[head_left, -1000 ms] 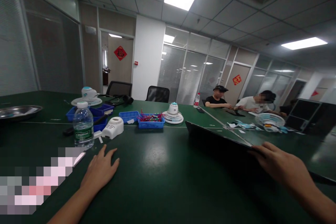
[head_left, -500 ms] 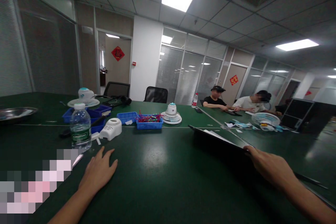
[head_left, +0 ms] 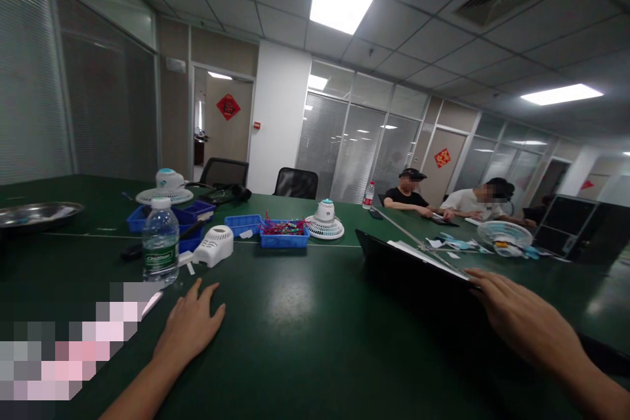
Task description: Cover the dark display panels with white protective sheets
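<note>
My right hand grips the near right edge of a black folder, its fingers bent over the rim. The folder is tilted up from the green table, and white sheets of paper show along its top edge. My left hand rests on the table with fingers spread and nothing in it. Just beyond it stand a clear water bottle with a green label and a white plastic housing. A blurred-out pinkish area lies left of that hand.
Farther back are a blue bin of coloured wires, another blue bin and white fan parts. A metal tray lies at the left. Two people sit at the right, near a fan cage and a black case.
The black folder shows more of its dark face, and my right hand has shifted slightly with it. The whole view has moved a little; my left hand stays on the table.
</note>
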A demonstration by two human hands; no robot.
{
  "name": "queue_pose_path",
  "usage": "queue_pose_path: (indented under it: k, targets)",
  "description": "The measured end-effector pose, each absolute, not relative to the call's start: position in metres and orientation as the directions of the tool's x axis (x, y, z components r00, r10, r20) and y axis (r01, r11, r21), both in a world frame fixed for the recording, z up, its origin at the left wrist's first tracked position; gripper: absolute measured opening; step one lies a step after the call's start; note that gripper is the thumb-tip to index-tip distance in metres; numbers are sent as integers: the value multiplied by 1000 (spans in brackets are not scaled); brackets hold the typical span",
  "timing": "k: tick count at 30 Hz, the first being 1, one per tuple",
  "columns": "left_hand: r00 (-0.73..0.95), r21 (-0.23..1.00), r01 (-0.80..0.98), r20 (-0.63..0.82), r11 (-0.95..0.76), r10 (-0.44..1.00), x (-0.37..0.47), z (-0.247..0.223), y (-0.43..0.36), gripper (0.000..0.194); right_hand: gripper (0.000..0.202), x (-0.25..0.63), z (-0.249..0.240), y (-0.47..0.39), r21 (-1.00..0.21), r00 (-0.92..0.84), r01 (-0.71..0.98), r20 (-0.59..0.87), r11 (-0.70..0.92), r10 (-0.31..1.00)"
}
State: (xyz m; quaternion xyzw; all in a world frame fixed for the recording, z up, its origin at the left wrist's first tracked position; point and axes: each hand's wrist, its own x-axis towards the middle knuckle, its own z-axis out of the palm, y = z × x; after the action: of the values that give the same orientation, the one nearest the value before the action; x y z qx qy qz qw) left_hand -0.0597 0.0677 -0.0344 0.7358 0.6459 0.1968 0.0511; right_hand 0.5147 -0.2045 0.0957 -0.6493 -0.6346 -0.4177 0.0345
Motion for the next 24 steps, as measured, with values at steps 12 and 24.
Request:
queue_pose_path:
  k: [12, 24]
  targets:
    - [49, 626, 756, 238, -192, 970, -67, -31, 74, 66, 40, 377, 81, -224, 331, -476, 874, 434, 356, 765]
    - [339, 544, 741, 203, -394, 919, -68, -29, 66, 51, 42, 388, 10, -109, 74, -354, 935, 279, 348, 893]
